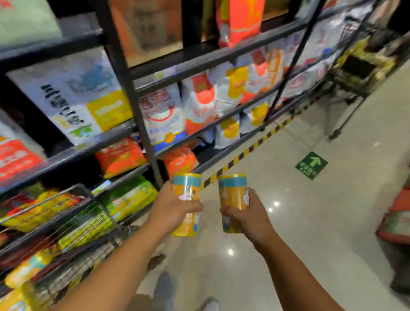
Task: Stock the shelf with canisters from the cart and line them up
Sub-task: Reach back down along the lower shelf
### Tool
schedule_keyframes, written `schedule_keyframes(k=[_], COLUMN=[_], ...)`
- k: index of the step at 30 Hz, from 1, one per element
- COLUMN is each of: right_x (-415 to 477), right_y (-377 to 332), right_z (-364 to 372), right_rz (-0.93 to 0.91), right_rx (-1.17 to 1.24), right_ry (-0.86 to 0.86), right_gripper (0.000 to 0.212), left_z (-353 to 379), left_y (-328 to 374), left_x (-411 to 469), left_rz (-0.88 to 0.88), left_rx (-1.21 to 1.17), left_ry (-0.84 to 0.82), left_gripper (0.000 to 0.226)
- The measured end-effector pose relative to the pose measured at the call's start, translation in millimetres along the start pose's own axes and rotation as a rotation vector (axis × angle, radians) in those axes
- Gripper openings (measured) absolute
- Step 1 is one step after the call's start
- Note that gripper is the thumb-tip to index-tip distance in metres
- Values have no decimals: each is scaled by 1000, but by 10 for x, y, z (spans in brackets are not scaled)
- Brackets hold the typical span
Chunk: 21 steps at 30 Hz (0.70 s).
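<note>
One dark shelf rack fills my left, tiers packed with bags. Open glossy floor on my right. One wire cart low-left at the rack edge. Two upright yellow canisters, apart, over the floor: left hand fingers curled round left canister, right hand curled round right canister.
</note>
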State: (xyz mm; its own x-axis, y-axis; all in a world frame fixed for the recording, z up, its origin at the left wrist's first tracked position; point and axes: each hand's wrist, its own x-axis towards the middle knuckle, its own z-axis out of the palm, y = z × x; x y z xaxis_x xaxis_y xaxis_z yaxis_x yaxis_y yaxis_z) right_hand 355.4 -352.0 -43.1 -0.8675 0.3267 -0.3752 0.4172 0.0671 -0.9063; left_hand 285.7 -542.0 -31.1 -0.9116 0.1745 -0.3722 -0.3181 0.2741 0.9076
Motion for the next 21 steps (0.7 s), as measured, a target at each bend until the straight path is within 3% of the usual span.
schedule_keyframes(k=[12, 17, 21], right_x=[1091, 1686, 2130], right_y=[-1235, -1867, -2341], right_z=[-1401, -1804, -2094], right_rz=[-250, -346, -416], right_rx=[134, 167, 160], right_ry=[156, 214, 272], right_gripper=[72, 56, 60], left_z=[866, 1278, 1587], left_y=[1768, 2538, 3126], left_x=[1265, 1991, 2599], left_rz=[287, 426, 500], left_rx=[-75, -123, -146], left_ry=[-117, -216, -311], left_gripper=[66, 58, 71])
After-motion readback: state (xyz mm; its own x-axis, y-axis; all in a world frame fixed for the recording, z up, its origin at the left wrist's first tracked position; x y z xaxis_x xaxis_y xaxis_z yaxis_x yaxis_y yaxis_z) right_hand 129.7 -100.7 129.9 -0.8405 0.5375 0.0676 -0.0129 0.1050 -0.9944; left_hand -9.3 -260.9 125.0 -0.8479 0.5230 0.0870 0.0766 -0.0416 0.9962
